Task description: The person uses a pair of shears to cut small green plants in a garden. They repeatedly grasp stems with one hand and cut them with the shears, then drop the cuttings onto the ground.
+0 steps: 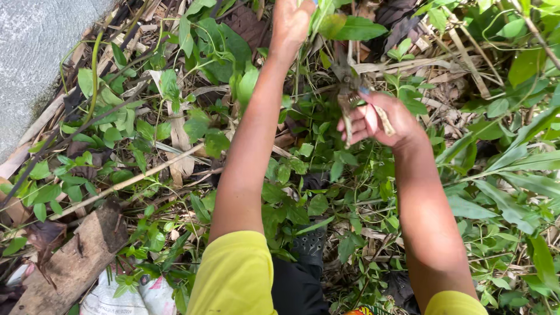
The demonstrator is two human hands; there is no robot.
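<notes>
Green vines (303, 175) crowd both hands — left hand (290, 23) grips leafy stems (326, 23) up top, right hand (379, 119) closed around rusty pruning shears (349, 87) just below; dry stalks (125, 184) and a plank (73, 262) lie leftward

**Soft daylight, even and mostly sharp**

Diffuse daylight fills the scene — no hard shadows. The concrete slab (35, 52) at upper left is pale, nearly washed out. Dark pockets sit under the leaves (210, 52). The right hand (379, 119) shows slight motion blur; the yellow sleeve (233, 274) near the lens looks soft.
</notes>
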